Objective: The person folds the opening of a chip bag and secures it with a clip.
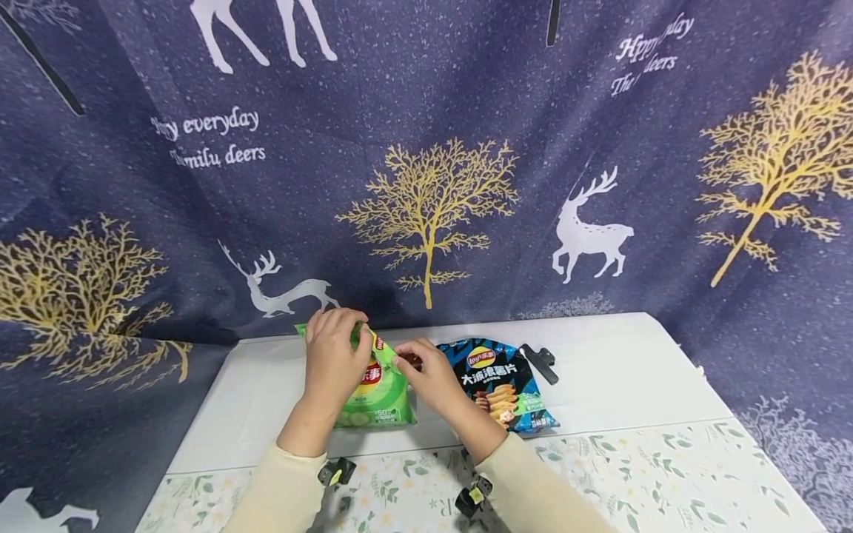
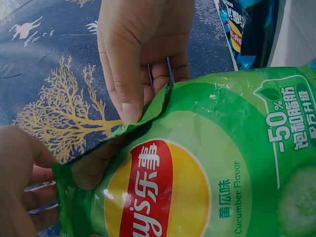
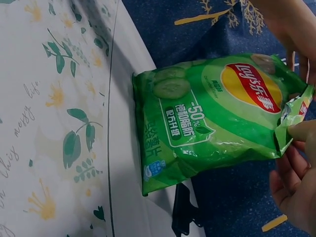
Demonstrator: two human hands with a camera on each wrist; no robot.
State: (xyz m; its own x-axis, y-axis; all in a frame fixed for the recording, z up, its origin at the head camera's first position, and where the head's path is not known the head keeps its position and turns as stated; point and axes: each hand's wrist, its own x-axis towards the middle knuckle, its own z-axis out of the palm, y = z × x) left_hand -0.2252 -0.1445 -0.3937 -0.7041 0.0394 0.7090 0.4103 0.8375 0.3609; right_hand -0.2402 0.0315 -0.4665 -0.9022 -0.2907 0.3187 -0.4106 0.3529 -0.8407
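A green bag of cucumber-flavor Lay's chips (image 1: 376,407) stands upright on the white tabletop, its printed front toward me. At its upper left my left hand (image 1: 333,359) grips the top edge, with the thumb on the front. My right hand (image 1: 433,377) pinches the upper right corner between thumb and fingers. There the top edge is folded down into a slanted flap (image 3: 298,111) that shows a small red logo. The left wrist view has the right thumb pressing this folded edge of the green bag (image 2: 237,123), while the left hand (image 2: 19,182) lies at the other corner.
A blue-black chip bag (image 1: 496,385) lies just right of the green one. Beside it rests a black clip (image 1: 540,363). A dark blue curtain (image 1: 426,111) with deer and trees hangs directly behind the table. A floral cloth (image 1: 640,474) covers the near part.
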